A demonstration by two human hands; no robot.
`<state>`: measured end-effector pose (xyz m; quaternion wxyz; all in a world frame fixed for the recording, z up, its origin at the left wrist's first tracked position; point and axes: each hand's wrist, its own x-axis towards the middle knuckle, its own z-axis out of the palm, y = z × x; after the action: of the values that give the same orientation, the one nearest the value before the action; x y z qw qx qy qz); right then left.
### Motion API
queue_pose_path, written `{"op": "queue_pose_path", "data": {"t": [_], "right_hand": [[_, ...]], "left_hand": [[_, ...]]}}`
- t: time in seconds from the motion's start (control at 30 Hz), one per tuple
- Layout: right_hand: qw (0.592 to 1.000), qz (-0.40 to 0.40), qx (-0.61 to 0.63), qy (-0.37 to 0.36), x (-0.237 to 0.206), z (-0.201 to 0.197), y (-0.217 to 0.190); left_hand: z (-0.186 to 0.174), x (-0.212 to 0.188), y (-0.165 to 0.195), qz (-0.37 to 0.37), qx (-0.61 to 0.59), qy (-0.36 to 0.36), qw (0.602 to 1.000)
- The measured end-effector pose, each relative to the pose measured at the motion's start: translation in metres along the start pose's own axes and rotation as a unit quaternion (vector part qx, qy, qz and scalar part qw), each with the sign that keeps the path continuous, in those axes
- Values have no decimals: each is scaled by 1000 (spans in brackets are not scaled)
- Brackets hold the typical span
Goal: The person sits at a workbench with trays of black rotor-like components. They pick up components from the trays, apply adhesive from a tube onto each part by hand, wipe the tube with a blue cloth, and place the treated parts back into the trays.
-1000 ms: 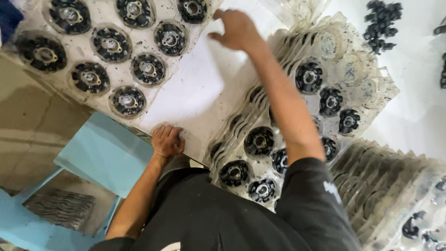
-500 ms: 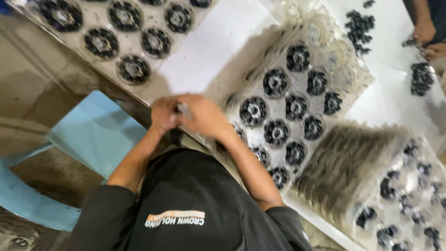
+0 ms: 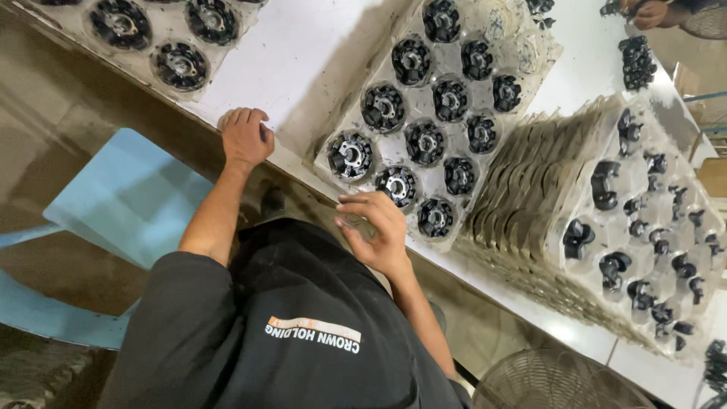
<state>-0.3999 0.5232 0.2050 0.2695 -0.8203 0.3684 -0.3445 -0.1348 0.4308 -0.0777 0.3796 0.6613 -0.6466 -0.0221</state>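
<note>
Fingers of my left hand (image 3: pixel 244 136) curl shut over the white table (image 3: pixel 303 60) edge, bracing me. My right hand (image 3: pixel 376 231) hangs at the near corner of the clear tray (image 3: pixel 379 155) of black round parts (image 3: pixel 351 155), grip loosely apart, holding nothing I can see. Stacked trays (image 3: pixel 522 220) sit just beside it.
</note>
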Motion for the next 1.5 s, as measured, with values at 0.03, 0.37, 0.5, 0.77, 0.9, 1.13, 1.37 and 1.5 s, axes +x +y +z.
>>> {"op": "queue_pose_path", "data": {"t": [0.03,0.37,0.5,0.77,0.9,1.13,1.37,1.5], "right_hand": [[1000,8,-2,16,-11,0,-4],[983,159,37,89,-76,32,-5],[987,146,36,60,-45,50,-8],[991,127,39,-30,99,118,9],[986,146,77,-19,199,189,32],[973,189,98,-89,303,278,64],[968,196,124,-95,318,330,116],[972,185,128,-65,311,356,144]], "left_hand": [[-1,-2,4,1,10,13,1000],[-25,-58,21,14,-55,-40,998],[-54,-53,-13,-43,-69,-6,997],[-124,61,-193,-76,12,178,981],[-173,142,-313,-161,40,165,972],[-186,204,-430,-58,182,13,982],[-147,234,-447,-67,180,27,981],[-148,240,-438,-84,154,50,983]]}}
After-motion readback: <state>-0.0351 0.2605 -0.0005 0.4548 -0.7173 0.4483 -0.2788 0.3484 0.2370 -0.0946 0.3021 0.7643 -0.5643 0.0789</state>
